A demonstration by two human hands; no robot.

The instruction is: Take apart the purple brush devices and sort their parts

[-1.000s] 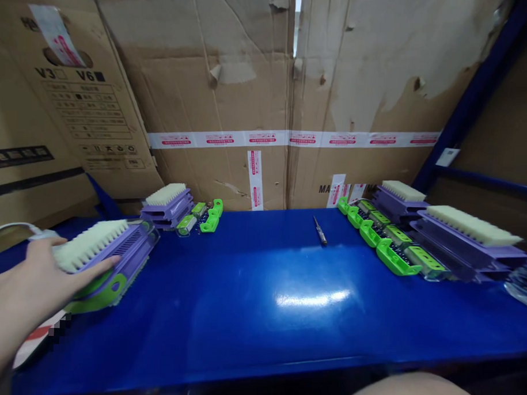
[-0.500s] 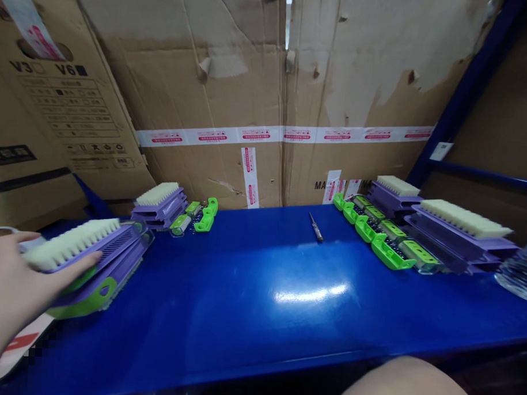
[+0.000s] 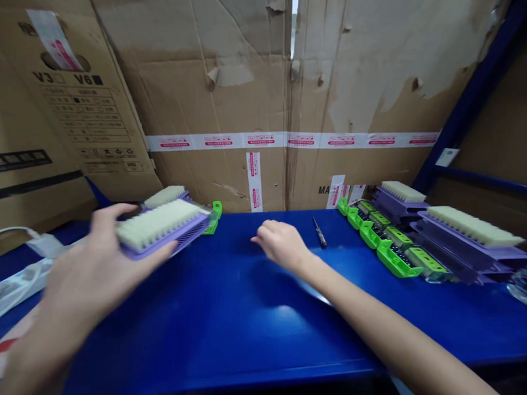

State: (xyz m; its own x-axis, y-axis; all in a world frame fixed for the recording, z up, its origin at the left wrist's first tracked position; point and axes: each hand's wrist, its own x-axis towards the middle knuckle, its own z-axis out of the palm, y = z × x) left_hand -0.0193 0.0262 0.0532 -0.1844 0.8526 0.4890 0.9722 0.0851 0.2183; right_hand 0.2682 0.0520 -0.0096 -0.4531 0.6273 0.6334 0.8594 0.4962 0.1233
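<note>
My left hand [image 3: 92, 255] grips a purple brush [image 3: 167, 226] with a cream, notched pad on top, thumb along the near side and fingers on the far side. It is raised at the left, hiding much of another cream-topped purple brush [image 3: 165, 195] and part of a green clip-like piece [image 3: 217, 213] behind it. My right hand [image 3: 281, 241] hovers over the middle of the blue table, slightly blurred, its fingers curled in with nothing visible in them. A thin screwdriver-like tool [image 3: 319, 233] lies just right of it.
On the right stand two more purple brushes [image 3: 474, 228], beside a row of green pieces [image 3: 395, 260] and clear-cased green parts [image 3: 425, 259]. A white power strip [image 3: 16, 284] with a plug lies at the left. Cardboard [image 3: 224, 98] walls the back of the blue table [image 3: 189, 333].
My left hand has lifted the brush and carried it rightward. My right hand has come into view from the lower right. The view has shifted slightly.
</note>
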